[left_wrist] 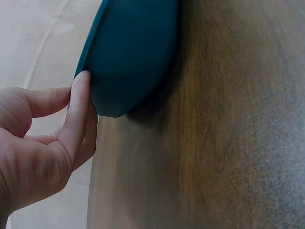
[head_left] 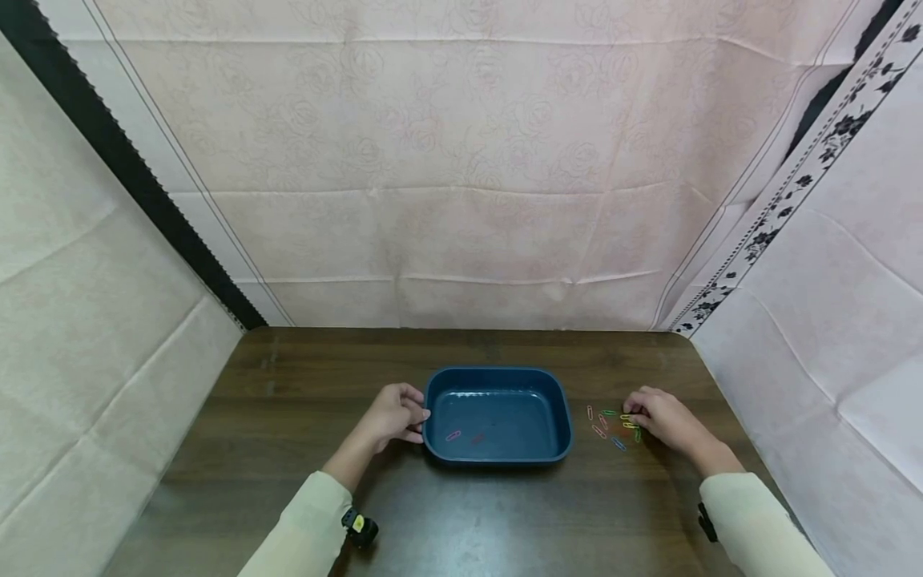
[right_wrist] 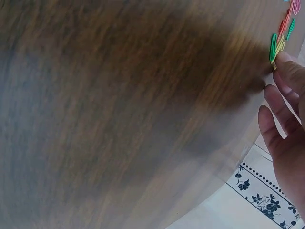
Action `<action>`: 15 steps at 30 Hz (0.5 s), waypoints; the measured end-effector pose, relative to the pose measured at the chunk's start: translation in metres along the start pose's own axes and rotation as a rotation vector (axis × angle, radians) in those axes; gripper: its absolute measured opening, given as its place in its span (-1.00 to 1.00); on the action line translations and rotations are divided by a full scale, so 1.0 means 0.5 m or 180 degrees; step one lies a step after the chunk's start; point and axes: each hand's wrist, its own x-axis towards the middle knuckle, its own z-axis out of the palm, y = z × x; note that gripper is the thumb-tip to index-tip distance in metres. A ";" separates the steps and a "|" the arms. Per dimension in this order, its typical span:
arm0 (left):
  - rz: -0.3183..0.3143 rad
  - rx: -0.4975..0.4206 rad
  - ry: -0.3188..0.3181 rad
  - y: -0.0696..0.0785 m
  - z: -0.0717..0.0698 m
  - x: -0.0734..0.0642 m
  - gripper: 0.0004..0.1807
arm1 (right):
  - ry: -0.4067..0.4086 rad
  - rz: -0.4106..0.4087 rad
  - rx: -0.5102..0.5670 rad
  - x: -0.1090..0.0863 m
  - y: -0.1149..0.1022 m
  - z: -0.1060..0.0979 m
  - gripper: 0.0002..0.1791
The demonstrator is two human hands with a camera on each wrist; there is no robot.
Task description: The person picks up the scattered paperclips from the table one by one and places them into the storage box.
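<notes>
A blue rectangular tray (head_left: 497, 458) stands on the table, with a pink paper clip (head_left: 453, 436) and a red paper clip (head_left: 477, 438) lying inside. My left hand (head_left: 398, 415) pinches the tray's left rim between thumb and fingers, as the left wrist view also shows on the tray wall (left_wrist: 133, 52). To the right of the tray, my right hand (head_left: 667, 418) bends over a loose group of paper clips. Its thumb and forefinger pinch at a yellow paper clip (right_wrist: 279, 45), right beside a green paper clip (right_wrist: 273, 46).
Several more clips lie between tray and right hand, among them a blue paper clip (head_left: 618, 443) and a pink paper clip (head_left: 599, 432). The brown wooden table (head_left: 461, 521) has pale patterned cloth (head_left: 461, 160) hanging behind it and along both sides.
</notes>
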 end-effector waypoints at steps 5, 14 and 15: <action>0.0010 0.0001 0.0012 0.000 0.000 0.001 -0.70 | -0.0022 0.0037 -0.0048 0.003 -0.003 -0.002 -0.82; 0.0004 0.0000 0.0001 -0.001 0.000 0.002 -0.70 | -0.0097 0.0066 -0.0007 0.006 -0.009 -0.004 -0.80; 0.0001 0.0003 0.0001 -0.001 0.000 0.001 -0.70 | -0.0101 0.0069 0.0001 0.006 -0.009 -0.003 -0.80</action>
